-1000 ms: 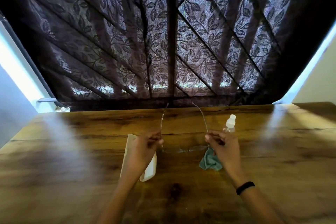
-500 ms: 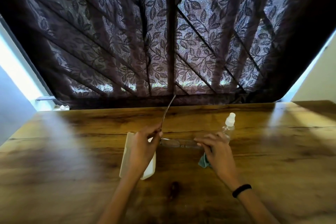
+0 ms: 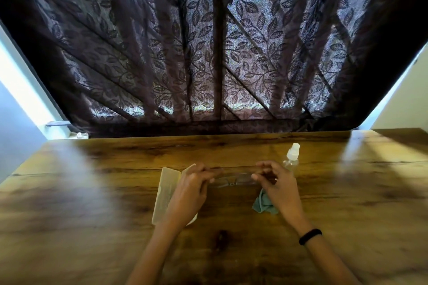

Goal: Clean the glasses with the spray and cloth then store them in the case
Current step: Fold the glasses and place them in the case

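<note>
The thin-framed clear glasses [image 3: 234,179] hang a little above the wooden table between my two hands, with both temple arms folded in. My left hand [image 3: 192,188] pinches their left end and my right hand [image 3: 276,184] pinches their right end. An open cream glasses case [image 3: 165,194] lies on the table under my left hand, partly hidden by it. A crumpled teal cloth [image 3: 262,205] rests on the table below my right hand. Just beyond my right hand stands a small clear spray bottle [image 3: 291,158] with a white nozzle.
The wooden table [image 3: 347,203] runs wide to both sides. A dark leaf-patterned curtain [image 3: 220,53] hangs along its far edge. A black band sits on my right wrist [image 3: 310,236].
Both temple arms, which stood up open a second ago, have been folded in, first the right one and then the left. My hands have stayed at the two ends of the frame.
</note>
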`<state>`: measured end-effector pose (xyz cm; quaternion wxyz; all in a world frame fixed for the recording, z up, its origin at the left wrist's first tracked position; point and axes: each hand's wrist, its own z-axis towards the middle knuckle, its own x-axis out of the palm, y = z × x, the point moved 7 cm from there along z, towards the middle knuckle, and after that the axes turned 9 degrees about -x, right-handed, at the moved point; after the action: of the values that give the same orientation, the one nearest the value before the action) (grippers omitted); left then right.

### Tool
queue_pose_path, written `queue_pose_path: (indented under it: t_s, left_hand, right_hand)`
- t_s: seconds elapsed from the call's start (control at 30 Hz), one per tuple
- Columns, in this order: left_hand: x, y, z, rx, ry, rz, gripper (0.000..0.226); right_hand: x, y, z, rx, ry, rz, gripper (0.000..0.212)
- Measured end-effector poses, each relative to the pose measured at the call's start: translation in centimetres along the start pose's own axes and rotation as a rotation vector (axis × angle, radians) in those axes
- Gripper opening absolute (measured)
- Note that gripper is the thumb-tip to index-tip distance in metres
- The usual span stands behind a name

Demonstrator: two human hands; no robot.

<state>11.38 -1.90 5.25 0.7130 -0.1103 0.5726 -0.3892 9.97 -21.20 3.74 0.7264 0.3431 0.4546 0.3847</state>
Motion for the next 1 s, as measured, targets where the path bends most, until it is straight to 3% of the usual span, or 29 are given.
queue_pose_path:
  t_s: [0.2,0.4,0.53,0.77,0.87,1.0]
  left_hand:
    - [-1.0,1.2,0.0,-0.166,-0.009,-0.149,0.031]
    - [-3.0,4.7,-1.1,-0.473,-0.055,-0.518,0.030]
    - [-4.8,6.4,-2.8,-0.523,-0.114,-0.690,0.025]
    - [-6.6,8.0,-6.0,-0.514,-0.178,-0.642,0.021]
    - [-6.0,8.6,-6.9,-0.554,-0.117,-0.569,0.030]
    - [-4.7,7.8,-7.5,-0.523,0.010,-0.393,0.062]
  right_hand:
    - [-0.3,-1.3,0.1,0.136,0.009,0.288,0.028]
    - [1.8,-0.4,0.7,0.208,0.187,0.610,0.027]
    - [4.1,1.5,2.3,0.143,0.196,0.579,0.020]
    - [10.4,6.3,6.9,0.005,0.387,0.412,0.011]
    - [13.3,7.1,7.9,0.002,0.507,0.303,0.013]
    - [16.0,6.9,8.7,0.024,0.613,0.163,0.018]
